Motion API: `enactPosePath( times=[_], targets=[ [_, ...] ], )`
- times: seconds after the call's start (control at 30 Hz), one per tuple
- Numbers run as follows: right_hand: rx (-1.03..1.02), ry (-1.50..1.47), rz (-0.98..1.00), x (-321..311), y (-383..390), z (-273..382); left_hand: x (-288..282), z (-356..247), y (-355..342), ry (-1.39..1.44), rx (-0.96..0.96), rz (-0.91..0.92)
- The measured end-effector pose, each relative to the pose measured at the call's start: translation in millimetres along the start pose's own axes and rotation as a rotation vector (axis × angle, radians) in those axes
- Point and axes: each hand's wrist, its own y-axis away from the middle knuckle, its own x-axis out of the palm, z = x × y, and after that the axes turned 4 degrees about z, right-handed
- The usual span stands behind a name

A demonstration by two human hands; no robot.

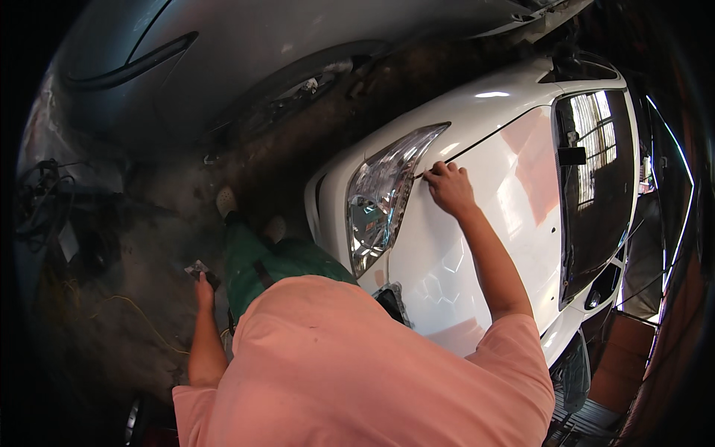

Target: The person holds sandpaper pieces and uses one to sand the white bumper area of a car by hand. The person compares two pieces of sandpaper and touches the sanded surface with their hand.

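Note:
My right hand (450, 188) rests at the seam of the white car's hood (477, 223), beside the large clear headlight (398, 182). Its fingers are bent and drawn together at the dark gap, and I cannot make out what is between them. Low on my left, my left hand (204, 285) hangs away from the car. It is closed round a small flat object (197, 268) with pale and dark parts, too small to name.
Behind the hood, which has dull pinkish patches (532, 164), is the windshield (593, 186). A grey car with a dark wheel (298, 93) stands across a narrow gap. A yellow cord (145, 316) crosses the floor at left, near dark clutter (56, 186).

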Motion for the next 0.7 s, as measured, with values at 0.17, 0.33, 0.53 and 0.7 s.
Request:
enactPosePath(
  times=[0.17, 0.33, 0.53, 0.7],
  targets=[
    [0.227, -0.098, -0.166, -6.6, 22.9, -17.7, -3.9, -17.5, -7.1, -0.163, 0.062, -0.017],
    [0.294, -0.025, -0.212, 16.3, 24.4, -18.7, -18.2, 2.1, -52.5, -0.15, 0.079, 0.076],
    [0.109, -0.003, -0.236, 55.4, 37.9, 34.7, -4.4, -39.9, -39.6, -0.095, 0.168, 0.042],
    [0.365, -0.074, -0.296, 32.1, 19.7, -2.8, -19.2, -37.8, -43.6, -0.316, 0.173, 0.007]
  ],
)
